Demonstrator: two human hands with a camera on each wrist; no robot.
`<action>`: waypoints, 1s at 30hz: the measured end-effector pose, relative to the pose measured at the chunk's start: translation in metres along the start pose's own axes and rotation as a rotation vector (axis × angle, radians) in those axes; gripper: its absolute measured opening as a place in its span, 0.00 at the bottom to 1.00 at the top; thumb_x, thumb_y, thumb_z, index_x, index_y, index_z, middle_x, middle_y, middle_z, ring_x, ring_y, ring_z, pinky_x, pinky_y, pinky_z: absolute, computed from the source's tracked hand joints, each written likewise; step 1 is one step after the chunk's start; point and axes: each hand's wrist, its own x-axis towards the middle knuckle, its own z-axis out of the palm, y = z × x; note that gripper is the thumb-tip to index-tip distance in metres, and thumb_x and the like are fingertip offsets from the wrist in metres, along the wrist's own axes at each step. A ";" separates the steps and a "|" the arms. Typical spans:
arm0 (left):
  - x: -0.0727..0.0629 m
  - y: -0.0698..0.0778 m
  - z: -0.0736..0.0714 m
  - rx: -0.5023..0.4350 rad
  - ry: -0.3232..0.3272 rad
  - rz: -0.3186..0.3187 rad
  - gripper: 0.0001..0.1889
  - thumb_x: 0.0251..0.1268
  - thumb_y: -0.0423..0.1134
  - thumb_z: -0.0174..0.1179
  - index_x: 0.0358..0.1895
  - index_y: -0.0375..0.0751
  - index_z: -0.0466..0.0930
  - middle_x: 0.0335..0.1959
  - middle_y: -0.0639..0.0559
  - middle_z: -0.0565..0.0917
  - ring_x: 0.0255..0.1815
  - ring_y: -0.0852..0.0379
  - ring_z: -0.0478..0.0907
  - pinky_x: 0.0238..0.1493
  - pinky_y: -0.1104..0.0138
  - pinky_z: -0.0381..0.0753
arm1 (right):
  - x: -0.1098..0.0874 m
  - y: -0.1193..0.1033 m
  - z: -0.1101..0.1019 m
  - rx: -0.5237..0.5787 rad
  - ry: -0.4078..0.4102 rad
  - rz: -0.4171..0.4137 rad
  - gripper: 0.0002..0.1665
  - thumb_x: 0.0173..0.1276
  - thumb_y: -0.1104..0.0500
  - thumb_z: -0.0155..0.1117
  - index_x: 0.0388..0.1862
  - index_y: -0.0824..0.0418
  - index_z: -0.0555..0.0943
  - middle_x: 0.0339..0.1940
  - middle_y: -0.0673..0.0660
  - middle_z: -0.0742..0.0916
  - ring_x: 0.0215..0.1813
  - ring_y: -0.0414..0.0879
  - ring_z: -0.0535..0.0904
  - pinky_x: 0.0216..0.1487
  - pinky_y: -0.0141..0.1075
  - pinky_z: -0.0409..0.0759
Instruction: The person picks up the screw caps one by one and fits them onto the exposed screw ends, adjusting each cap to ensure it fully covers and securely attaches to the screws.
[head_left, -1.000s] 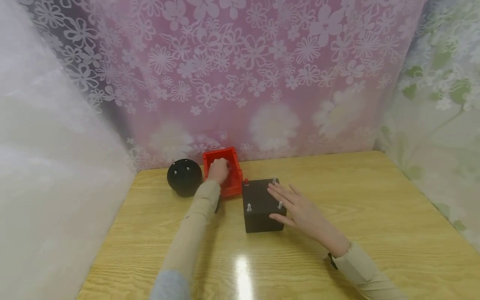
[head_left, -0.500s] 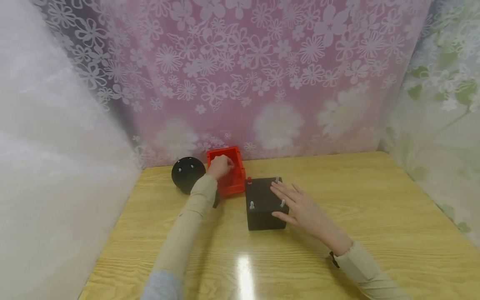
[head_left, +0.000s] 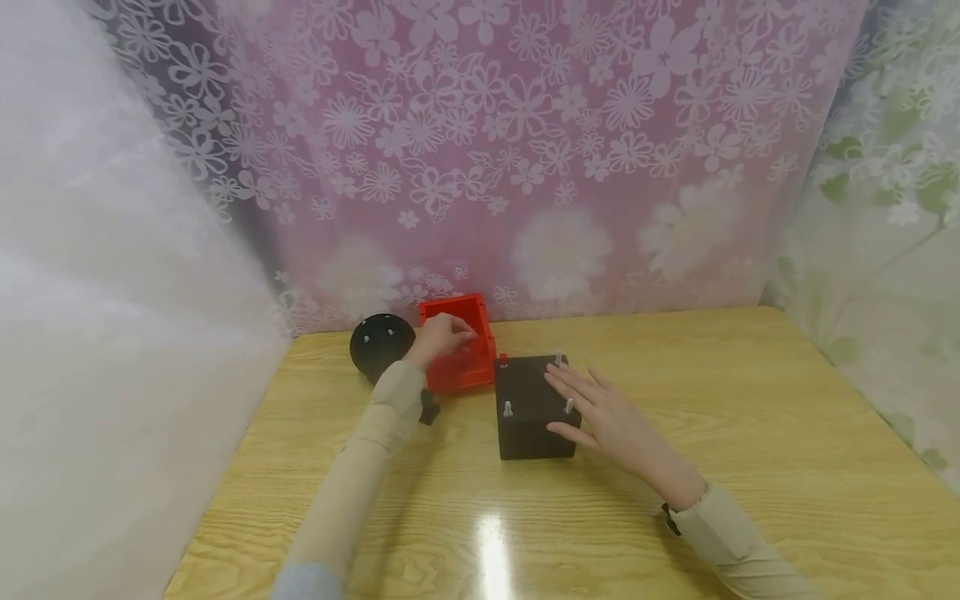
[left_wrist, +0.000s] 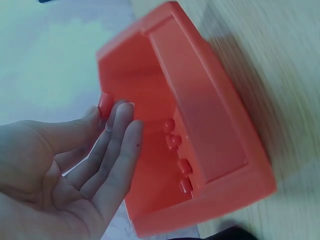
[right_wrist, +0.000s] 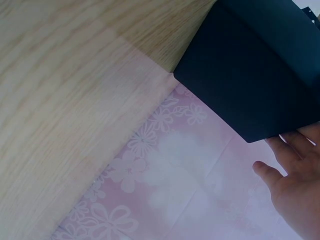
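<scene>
My left hand (head_left: 441, 337) is over the red bin (head_left: 491, 371) and pinches a small red cap (left_wrist: 106, 105) between thumb and fingers. Inside the bin, several more red caps (left_wrist: 185, 166) lie along one wall in the left wrist view. A black box (head_left: 525, 387) stands to the right of the bin, with metal posts (head_left: 507, 409) at corners of its top. The back left corner carries a red cap (head_left: 503, 360). Spread over the box's right side, the fingers of my right hand (head_left: 611, 425) rest at its top edge, near two posts.
Left of the bin stands a rounded black object (head_left: 381, 343) with several metal posts on top. Everything is on a wooden table (head_left: 675, 358) with a pink flowered curtain (head_left: 465, 167) behind it and pale curtains at both sides.
My left hand has risen from inside the bin, and its pinching fingertips now show near the rim. The right hand stays on the box. The whole view shifts slightly.
</scene>
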 end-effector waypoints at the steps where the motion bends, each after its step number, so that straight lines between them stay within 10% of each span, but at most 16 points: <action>1: -0.003 0.000 0.000 -0.025 0.000 0.012 0.11 0.72 0.39 0.63 0.51 0.38 0.88 0.40 0.44 0.90 0.38 0.51 0.86 0.49 0.60 0.86 | 0.000 0.000 0.000 -0.001 -0.003 0.003 0.46 0.77 0.32 0.45 0.75 0.66 0.68 0.75 0.63 0.73 0.75 0.58 0.69 0.81 0.51 0.52; 30: -0.032 0.032 0.001 -0.419 0.004 0.107 0.13 0.73 0.39 0.62 0.55 0.38 0.85 0.47 0.43 0.88 0.48 0.41 0.86 0.50 0.60 0.87 | 0.001 0.002 0.004 -0.010 0.073 -0.047 0.45 0.78 0.32 0.42 0.72 0.68 0.71 0.73 0.65 0.75 0.72 0.60 0.72 0.79 0.53 0.57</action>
